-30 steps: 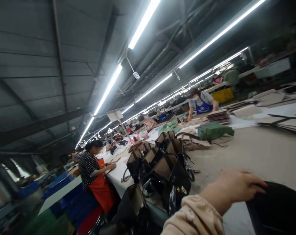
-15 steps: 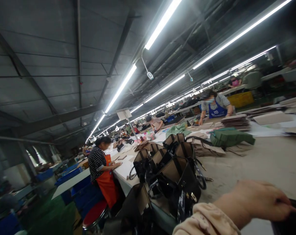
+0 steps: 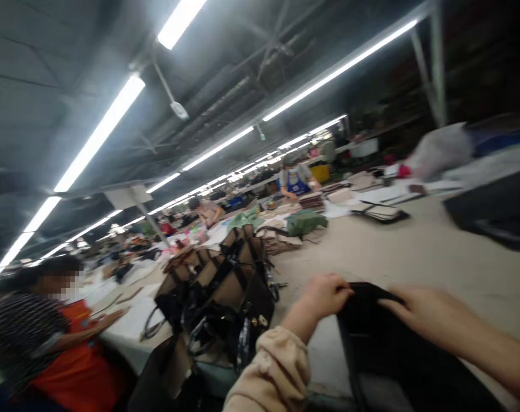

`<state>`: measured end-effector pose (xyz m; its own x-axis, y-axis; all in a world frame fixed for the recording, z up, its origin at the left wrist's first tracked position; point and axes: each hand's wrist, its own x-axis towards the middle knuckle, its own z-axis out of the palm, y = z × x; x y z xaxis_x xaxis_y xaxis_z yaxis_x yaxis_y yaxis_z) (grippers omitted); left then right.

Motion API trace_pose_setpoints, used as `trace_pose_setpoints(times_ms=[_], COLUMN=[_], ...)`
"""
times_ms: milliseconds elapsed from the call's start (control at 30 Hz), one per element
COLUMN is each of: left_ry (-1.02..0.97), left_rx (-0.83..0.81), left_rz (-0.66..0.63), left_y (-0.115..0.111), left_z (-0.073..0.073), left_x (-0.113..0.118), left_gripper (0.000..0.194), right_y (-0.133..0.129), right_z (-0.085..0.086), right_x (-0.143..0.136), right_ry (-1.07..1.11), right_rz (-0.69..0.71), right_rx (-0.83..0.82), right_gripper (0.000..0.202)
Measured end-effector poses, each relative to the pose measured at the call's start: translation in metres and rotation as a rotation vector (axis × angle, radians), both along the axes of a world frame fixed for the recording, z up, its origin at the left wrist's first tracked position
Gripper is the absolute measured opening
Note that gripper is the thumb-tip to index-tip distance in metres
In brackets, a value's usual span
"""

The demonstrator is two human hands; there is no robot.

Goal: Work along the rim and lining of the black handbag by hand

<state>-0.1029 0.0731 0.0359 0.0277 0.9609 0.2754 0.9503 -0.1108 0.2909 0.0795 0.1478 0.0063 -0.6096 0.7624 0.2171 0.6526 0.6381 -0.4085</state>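
Observation:
My left hand [image 3: 325,296], below a cream sleeve, pinches the upper left corner of a black bag-like piece [image 3: 397,355] at the table's near side. On that piece's upper right edge rests my right hand [image 3: 423,312], its thumb over the near face and its fingers partly behind; motion blurs it. The lower part of the black piece runs out of view. To the left of my left hand stands a cluster of black handbags [image 3: 238,292] with tan insides, open at the top, with handles and metal clasps.
A long table [image 3: 354,252] stretches away, bearing a green cloth bundle [image 3: 307,222], stacked brown pieces [image 3: 279,239] and a dark flat piece [image 3: 496,200] at right. One co-worker in an orange apron [image 3: 82,355] stands at left; another in a blue apron [image 3: 298,184] works across the table.
The view has swung right, so the handbags and co-workers sit further left. My right hand has come into view on the black piece, which now shows much more.

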Motion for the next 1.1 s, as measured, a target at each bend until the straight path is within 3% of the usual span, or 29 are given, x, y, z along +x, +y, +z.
trace_pose_setpoints(times_ms=[100, 300, 467, 700, 1100], left_ry=[-0.099, -0.144, -0.123, -0.09, -0.075], left_rx=[0.047, 0.095, 0.106, 0.136, 0.194], left_rz=[-0.042, -0.068, -0.055, -0.074, -0.066], left_y=[0.002, 0.006, 0.005, 0.007, 0.01], left_z=[0.002, -0.008, -0.008, -0.011, -0.015], left_x=[-0.006, -0.015, -0.015, -0.019, -0.017], left_gripper=[0.006, 0.007, 0.007, 0.007, 0.007], right_y=[-0.002, 0.0, 0.005, 0.013, 0.018], right_z=[0.013, 0.025, 0.028, 0.028, 0.026], right_x=[0.018, 0.008, -0.001, -0.018, -0.017], right_ry=[0.012, 0.031, 0.026, -0.017, -0.094], right_rz=[0.051, 0.018, 0.051, 0.111, 0.107], right_rx=[0.008, 0.052, 0.072, 0.115, 0.166], right_gripper=[0.025, 0.031, 0.033, 0.019, 0.023])
